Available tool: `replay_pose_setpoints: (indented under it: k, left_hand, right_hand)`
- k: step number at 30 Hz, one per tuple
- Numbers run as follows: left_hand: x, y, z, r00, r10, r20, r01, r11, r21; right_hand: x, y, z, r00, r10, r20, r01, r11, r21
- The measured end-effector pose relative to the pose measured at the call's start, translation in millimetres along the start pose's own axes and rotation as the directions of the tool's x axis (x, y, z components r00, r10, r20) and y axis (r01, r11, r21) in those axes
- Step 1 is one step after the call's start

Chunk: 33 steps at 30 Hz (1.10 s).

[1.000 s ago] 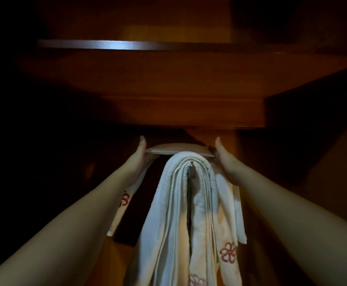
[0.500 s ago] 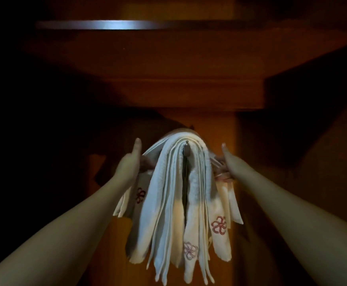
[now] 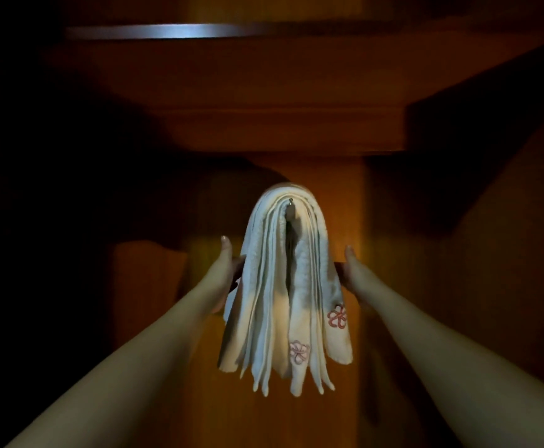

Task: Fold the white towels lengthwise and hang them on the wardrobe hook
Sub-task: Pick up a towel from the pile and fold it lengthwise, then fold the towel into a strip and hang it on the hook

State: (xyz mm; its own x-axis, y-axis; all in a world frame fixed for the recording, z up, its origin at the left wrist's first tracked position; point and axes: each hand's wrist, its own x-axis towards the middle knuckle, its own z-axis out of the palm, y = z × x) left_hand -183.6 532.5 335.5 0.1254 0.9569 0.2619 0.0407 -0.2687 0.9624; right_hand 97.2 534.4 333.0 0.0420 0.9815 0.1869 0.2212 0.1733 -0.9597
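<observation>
Flanking towels draped over hook: L hand, R hand.

Folded towels hang draped over the hook, dead centre before me on the wardrobe's back panel. My left hand is against the bundle at its nine o'clock side, my right hand at its three o'clock. A rail runs overhead at twelve o'clock.

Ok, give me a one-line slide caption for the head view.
Both hands, left and right, flank folded white towels draped over a wardrobe hook.
</observation>
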Motion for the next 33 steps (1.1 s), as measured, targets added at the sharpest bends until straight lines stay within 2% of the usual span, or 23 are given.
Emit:
replay_pose_setpoints:
  k: [2,5,7,10,13,16,19,22,25,29,33]
  left_hand:
    - [-13.0,1.0,-5.7,1.000,-0.005,-0.006,0.005,0.999,0.045]
    - [-40.3,2.9,-11.8,0.991,0.063,-0.122,-0.052,0.995,0.090]
    - [-65.3,3.7,-14.7,0.978,0.116,-0.171,-0.093,0.986,0.140]
    - [-107.1,-4.2,-12.2,0.979,0.134,-0.156,-0.111,0.983,0.149]
    - [-160.0,-19.5,-1.2,0.989,0.133,-0.068,-0.118,0.974,0.193]
    - [-218.0,-46.6,19.5,0.995,0.048,0.087,-0.067,0.971,0.230]
    - [-275.1,-78.8,41.0,0.970,-0.020,0.244,-0.055,0.954,0.295]
    - [-328.6,-113.7,61.7,0.901,-0.101,0.422,-0.096,0.902,0.421]
    - [-375.0,-148.7,90.5,0.806,-0.171,0.567,-0.155,0.863,0.481]
    - [-424.0,-186.4,146.4,0.660,-0.253,0.707,-0.229,0.829,0.510]
    - [-467.3,-217.7,225.1,0.529,-0.278,0.802,-0.361,0.781,0.509]
  right_hand:
    - [-13.9,-2.4,-3.7,0.997,0.006,-0.080,-0.008,1.000,-0.021]
    - [-45.7,-6.1,-11.7,0.975,0.006,-0.221,-0.024,0.997,-0.078]
    - [-73.4,-4.2,-12.6,0.962,-0.011,-0.272,-0.020,0.994,-0.110]
    - [-129.1,8.0,-2.9,0.951,-0.013,-0.308,-0.034,0.988,-0.148]
    - [-200.4,27.0,17.2,0.965,0.015,-0.261,-0.077,0.970,-0.229]
    - [-275.2,51.4,38.3,0.979,0.072,-0.191,-0.126,0.949,-0.290]
    - [-352.8,85.5,50.2,0.976,0.159,-0.151,-0.202,0.918,-0.340]
    - [-431.9,126.1,50.8,0.958,0.249,-0.144,-0.288,0.854,-0.433]
    - [-504.4,168.1,46.1,0.918,0.340,-0.203,-0.396,0.785,-0.477]
    - [-588.1,227.9,26.3,0.874,0.394,-0.286,-0.486,0.670,-0.562]
    - [-663.4,287.0,-6.2,0.798,0.473,-0.373,-0.601,0.588,-0.541]
